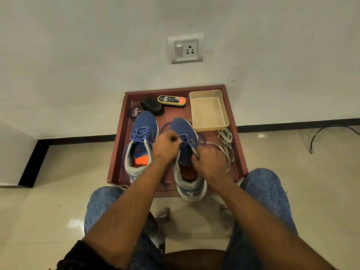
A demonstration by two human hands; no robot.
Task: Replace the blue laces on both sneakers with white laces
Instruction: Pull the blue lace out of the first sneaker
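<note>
On the maroon tray [116,162], right sneaker [185,133]: left hand [165,147] pinches its blue lace [186,138], right hand [211,162] grips a white lace [218,146]. Left sneaker [143,131] alongside, blue-laced. Spare white lace bundle [226,138] near beige tub [208,112].

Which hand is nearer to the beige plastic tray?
The right hand. It is at the right sneaker, just below the beige plastic tray. The left hand is further away, between the two sneakers.
</note>
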